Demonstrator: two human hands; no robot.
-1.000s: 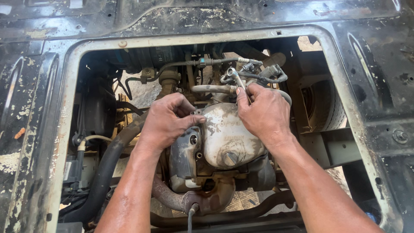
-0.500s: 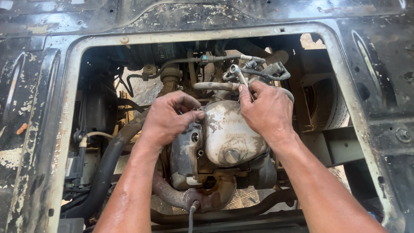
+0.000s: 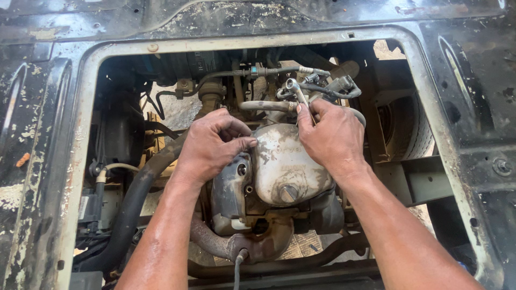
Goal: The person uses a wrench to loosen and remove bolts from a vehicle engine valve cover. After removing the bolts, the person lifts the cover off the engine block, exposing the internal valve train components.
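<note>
My right hand [image 3: 332, 140] grips a small metal wrench [image 3: 297, 92], fingers closed around its shaft, its head raised among the hoses [image 3: 269, 105] at the rear of the engine [image 3: 279, 172]. My left hand [image 3: 210, 144] rests curled, fingertips pressed on the engine's dusty grey cover, holding nothing. A thick black hose [image 3: 131, 201] runs down the left. The scratched black metal frame [image 3: 48, 134] surrounds the opening; a tyre [image 3: 406, 126] shows at right.
</note>
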